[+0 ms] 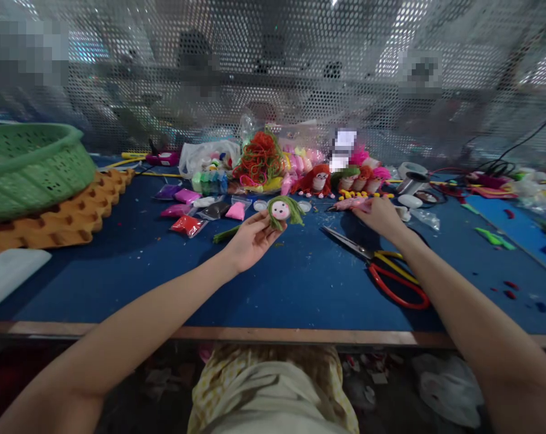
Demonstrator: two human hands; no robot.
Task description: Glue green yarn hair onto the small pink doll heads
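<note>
In my left hand (pixel 255 238) is a small doll head (pixel 281 210) with a pale pink face, dark dots for features and green yarn hair. The fingers pinch it from below and the face is turned up toward me. My right hand (pixel 380 217) reaches farther back, its fingers closed on a pink pen-like tool (pixel 345 205) with a dark tip pointing left. Scissors (pixel 367 253) with one red and one yellow handle lie open below that hand. Behind them stands a red-haired doll (pixel 320 179), beside several other yarn-haired dolls (pixel 363 178). Green yarn (pixel 225 234) lies left of the doll head.
Small bags of coloured clay (pixel 189 225) lie at left centre, before a tangle of red and green yarn (pixel 260 158). A green basket (pixel 33 169) rests on an orange egg tray (pixel 60 217) at left. Perforated metal mesh (pixel 291 90) rises behind the blue table (pixel 273 289).
</note>
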